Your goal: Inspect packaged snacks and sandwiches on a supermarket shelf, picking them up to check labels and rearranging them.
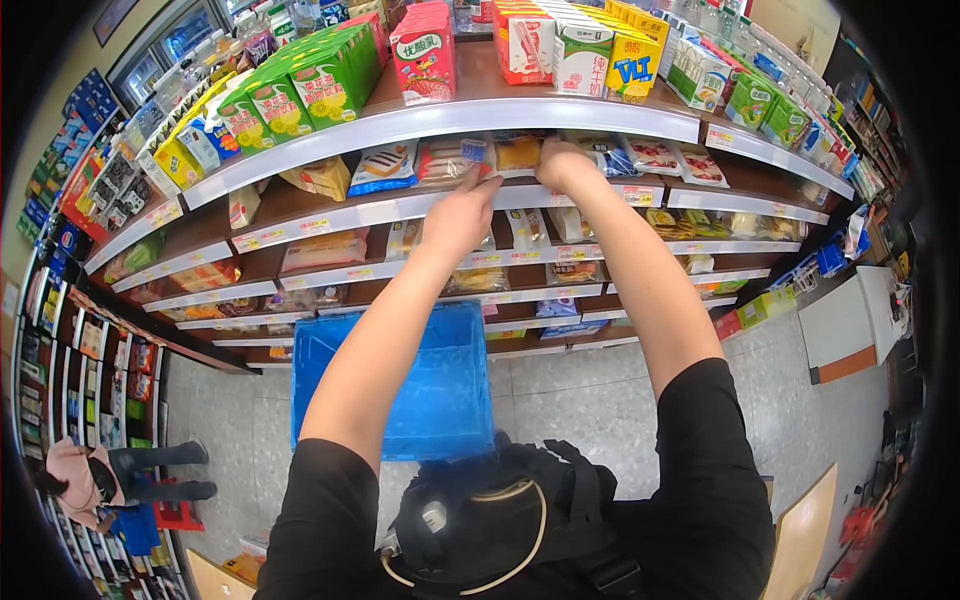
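Observation:
My left hand (461, 214) reaches to the front edge of the second shelf, its fingers apart. Its fingertips are at the lower edge of a clear-wrapped bread packet (448, 160) with a blue label. My right hand (567, 165) is on the same shelf, at the right side of a golden-brown packaged bread (517, 153). Its fingers are curled and partly hidden, so a grip is not certain. A blue-and-white snack packet (384, 168) lies left of these. To the right of my right hand sit a dark blue packet (613, 160) and white-and-red packets (654, 155).
An open blue plastic crate (435, 405) stands below the shelves, before my body. Drink cartons (330, 86) line the top shelf (480, 67). Lower shelves hold more packaged bread (324, 249). A person in pink (86, 480) is at the left shelving. A white counter-like panel (840, 322) stands right.

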`<act>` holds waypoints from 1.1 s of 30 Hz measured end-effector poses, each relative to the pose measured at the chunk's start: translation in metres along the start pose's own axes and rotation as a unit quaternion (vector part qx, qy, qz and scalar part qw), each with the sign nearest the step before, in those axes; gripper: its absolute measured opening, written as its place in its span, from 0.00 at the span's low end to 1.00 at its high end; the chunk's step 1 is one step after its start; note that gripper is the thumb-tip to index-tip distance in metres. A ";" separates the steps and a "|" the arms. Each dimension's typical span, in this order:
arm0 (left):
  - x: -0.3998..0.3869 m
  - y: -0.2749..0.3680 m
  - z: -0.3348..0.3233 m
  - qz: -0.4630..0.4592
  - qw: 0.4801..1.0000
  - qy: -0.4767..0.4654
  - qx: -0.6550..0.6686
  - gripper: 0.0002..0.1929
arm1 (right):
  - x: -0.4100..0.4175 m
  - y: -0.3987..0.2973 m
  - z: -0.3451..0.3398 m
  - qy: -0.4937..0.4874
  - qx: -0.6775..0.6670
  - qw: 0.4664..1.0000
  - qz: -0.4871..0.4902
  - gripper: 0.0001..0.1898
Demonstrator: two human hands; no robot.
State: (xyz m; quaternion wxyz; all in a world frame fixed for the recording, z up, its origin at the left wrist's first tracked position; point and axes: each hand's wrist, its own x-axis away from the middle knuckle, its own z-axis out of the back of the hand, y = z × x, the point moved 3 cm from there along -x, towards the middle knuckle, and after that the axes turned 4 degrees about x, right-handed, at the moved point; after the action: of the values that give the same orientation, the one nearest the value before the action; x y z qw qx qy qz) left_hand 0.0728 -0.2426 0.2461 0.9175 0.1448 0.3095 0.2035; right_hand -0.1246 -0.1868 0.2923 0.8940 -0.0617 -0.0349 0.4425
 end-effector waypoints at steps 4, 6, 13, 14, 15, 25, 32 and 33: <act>0.004 0.003 0.004 -0.009 1.000 -0.015 0.015 0.21 | -0.015 0.005 -0.003 -0.002 0.011 1.000 0.028 0.16; 0.006 0.003 0.007 0.008 0.999 -0.032 0.033 0.23 | -0.015 0.010 -0.001 0.014 -0.024 1.000 0.013 0.15; 0.013 0.015 0.003 0.050 0.972 -0.018 0.228 0.24 | 0.000 0.040 -0.009 0.328 -0.150 0.925 0.121 0.14; 0.019 0.026 0.000 0.185 0.910 -0.090 0.361 0.25 | 0.003 0.051 -0.017 0.301 -0.267 0.909 0.113 0.15; 0.023 0.028 -0.006 0.186 0.910 -0.089 0.361 0.25 | 0.008 0.053 -0.024 0.267 -0.381 0.878 0.110 0.15; 0.055 0.069 -0.011 0.269 0.490 -0.101 0.823 0.35 | 0.198 0.029 -0.053 0.353 -0.404 0.832 0.143 0.19; 0.124 0.079 -0.007 0.290 0.674 0.015 0.679 0.19 | 0.278 0.024 -0.108 0.276 -0.447 0.824 0.211 0.23; 0.130 0.082 -0.008 0.272 0.698 0.036 0.661 0.18 | 0.285 0.016 -0.117 0.257 -0.588 0.747 0.174 0.25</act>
State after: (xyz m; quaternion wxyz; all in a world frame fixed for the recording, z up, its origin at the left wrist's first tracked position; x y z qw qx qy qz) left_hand 0.1387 -0.1095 0.2055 0.4783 0.7846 0.3445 0.1922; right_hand 0.0489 0.0400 0.1765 0.5640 -0.6912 -0.0460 0.4494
